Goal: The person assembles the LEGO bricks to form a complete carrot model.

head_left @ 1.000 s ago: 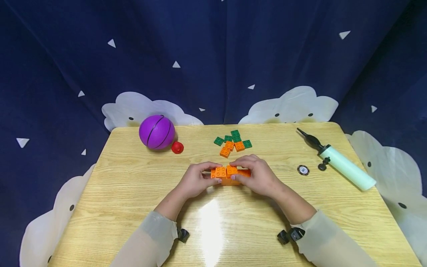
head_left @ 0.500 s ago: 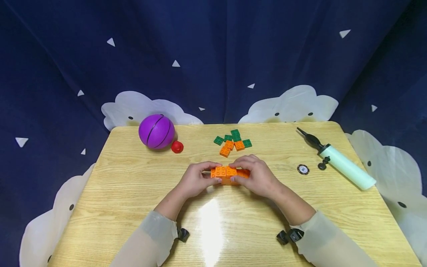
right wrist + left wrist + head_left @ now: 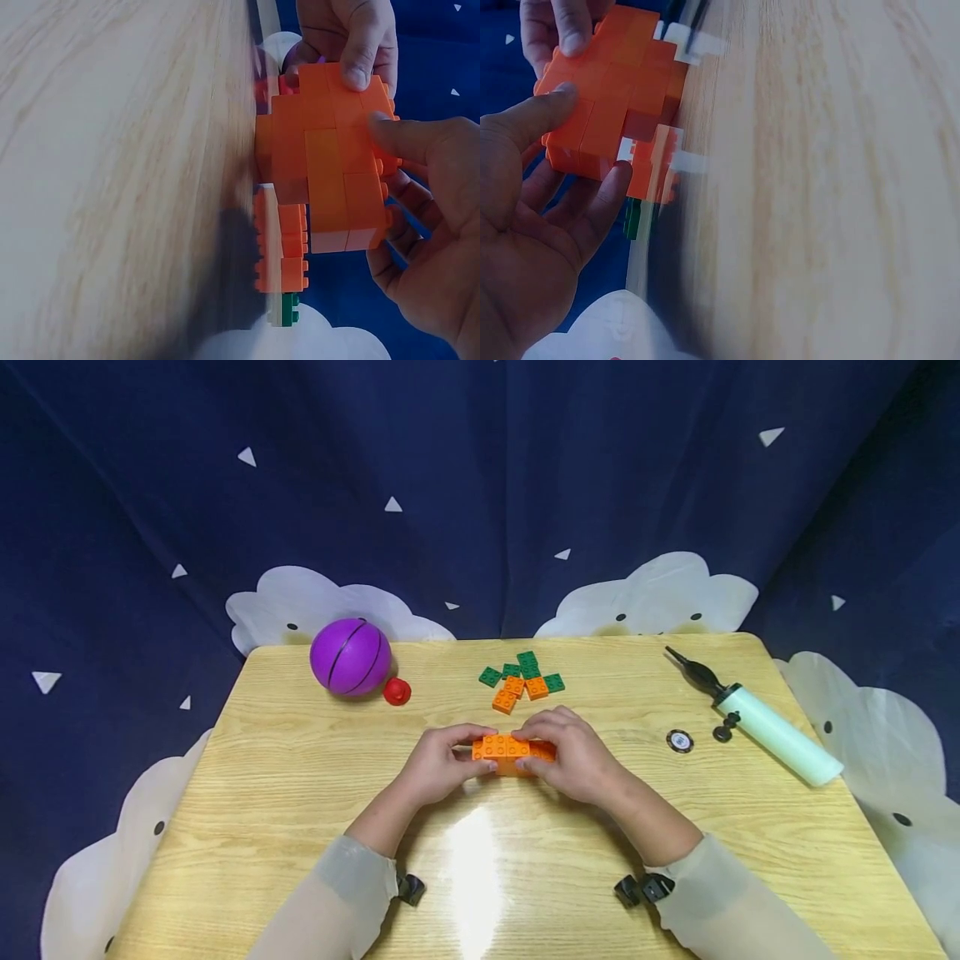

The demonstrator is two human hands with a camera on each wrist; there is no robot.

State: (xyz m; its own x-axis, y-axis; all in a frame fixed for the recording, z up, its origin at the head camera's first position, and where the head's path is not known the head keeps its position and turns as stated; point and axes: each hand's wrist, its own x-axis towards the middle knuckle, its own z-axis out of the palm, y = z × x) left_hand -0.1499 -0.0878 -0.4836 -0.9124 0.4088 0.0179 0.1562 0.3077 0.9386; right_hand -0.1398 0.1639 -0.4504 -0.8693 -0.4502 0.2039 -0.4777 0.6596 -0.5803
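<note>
A person seated or standing at a wooden table (image 3: 300, 835) grips a stepped orange build (image 3: 501, 747) from both ends, its long axis running left to right between the hands. The left hand (image 3: 437, 764) pinches the build's left end, thumb on the near face and fingers behind; the right hand (image 3: 576, 756) does the same toward the right end, where a lower run of studs shows beside the fingers. Both grips are narrow, closed to the thickness of the bricks, and neither hand is nearer: each touches the build, with the two thumbs a short gap apart on its near face. Studs point up, and in the right wrist view the build narrows toward the table, its upper bricks overhanging; whether the base bears its full weight there is hard to tell. Just beyond the build lie loose orange bricks (image 3: 504, 700) and, behind them, green bricks (image 3: 528, 665). Farther off to its left sit a purple ball (image 3: 350, 656) and a small red hat (image 3: 397, 692); to its right, a chip (image 3: 680, 741) and, past that, a pump (image 3: 783, 735).
</note>
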